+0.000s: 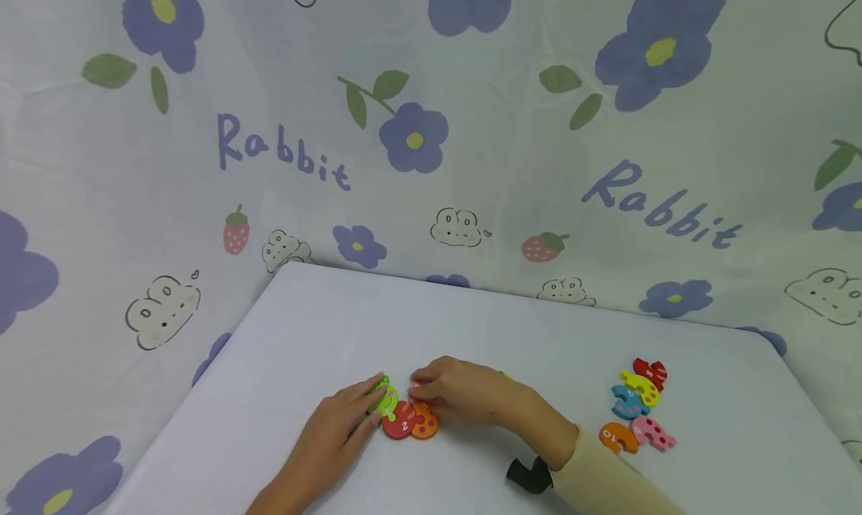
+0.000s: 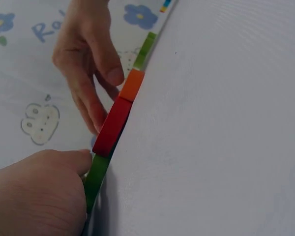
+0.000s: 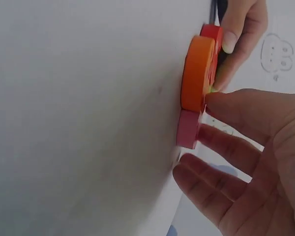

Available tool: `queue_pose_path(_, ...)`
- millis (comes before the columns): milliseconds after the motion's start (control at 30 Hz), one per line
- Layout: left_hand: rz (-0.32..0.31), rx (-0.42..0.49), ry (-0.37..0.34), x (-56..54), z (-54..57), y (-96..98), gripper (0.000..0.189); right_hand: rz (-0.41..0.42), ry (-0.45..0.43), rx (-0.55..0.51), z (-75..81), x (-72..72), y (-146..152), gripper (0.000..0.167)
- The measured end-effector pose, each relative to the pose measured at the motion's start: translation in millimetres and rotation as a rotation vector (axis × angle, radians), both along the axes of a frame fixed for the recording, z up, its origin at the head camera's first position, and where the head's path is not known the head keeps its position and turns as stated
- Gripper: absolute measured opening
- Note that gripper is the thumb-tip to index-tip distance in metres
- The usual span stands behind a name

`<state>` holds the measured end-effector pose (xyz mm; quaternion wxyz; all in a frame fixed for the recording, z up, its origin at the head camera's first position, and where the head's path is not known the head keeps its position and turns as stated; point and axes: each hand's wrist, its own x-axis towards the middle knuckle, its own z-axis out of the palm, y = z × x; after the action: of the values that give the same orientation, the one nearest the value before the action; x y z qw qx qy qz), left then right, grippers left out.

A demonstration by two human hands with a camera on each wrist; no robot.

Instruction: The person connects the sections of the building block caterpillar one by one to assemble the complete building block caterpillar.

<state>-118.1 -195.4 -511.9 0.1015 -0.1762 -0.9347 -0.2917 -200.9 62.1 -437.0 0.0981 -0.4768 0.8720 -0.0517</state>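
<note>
In the head view, a short curved chain of flat puzzle pieces lies on the white table. It runs from a light green piece [image 1: 388, 401] through a red piece [image 1: 399, 423] marked 2 and an orange dotted piece [image 1: 426, 425] to a pink piece [image 1: 414, 389]. My left hand [image 1: 337, 424] holds the green piece at its left edge between thumb and fingers. Over the other end, my right hand [image 1: 468, 390] pinches the pink piece and hides much of it. The right wrist view shows the pink piece [image 3: 188, 129] touching the orange one [image 3: 195, 73], thumb at their edge.
Further right on the table [image 1: 323, 313] lie a red piece [image 1: 651, 373], a yellow piece [image 1: 641, 386], a blue piece [image 1: 626, 404], a pink dotted piece [image 1: 652, 433] and an orange piece [image 1: 616, 438]. A yellow-green bit [image 1: 505, 375] shows behind my right wrist. A black object [image 1: 528, 475] sits beside the sleeve.
</note>
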Motion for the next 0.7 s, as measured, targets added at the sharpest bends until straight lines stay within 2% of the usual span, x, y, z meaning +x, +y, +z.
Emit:
queue_pose_path(133,0.008,-0.011,-0.019,0.9,1.8,2.1,0.05,-0.03,0.02,0.016,-1.8,10.5,3,0.05)
queue_pose_path(300,-0.009,0.002,0.021,2.2,2.0,2.6,0.059,-0.098,0.052,0.056,-5.8,24.7,1,0.068)
queue_pose_path(533,0.004,0.01,0.049,1.9,0.7,2.3,0.062,-0.169,0.168,0.051,-12.3,42.4,-6,0.067)
queue_pose_path(700,0.034,0.009,0.027,2.8,2.4,4.7,0.063,-0.222,0.141,0.035,-10.6,52.3,-6,0.065)
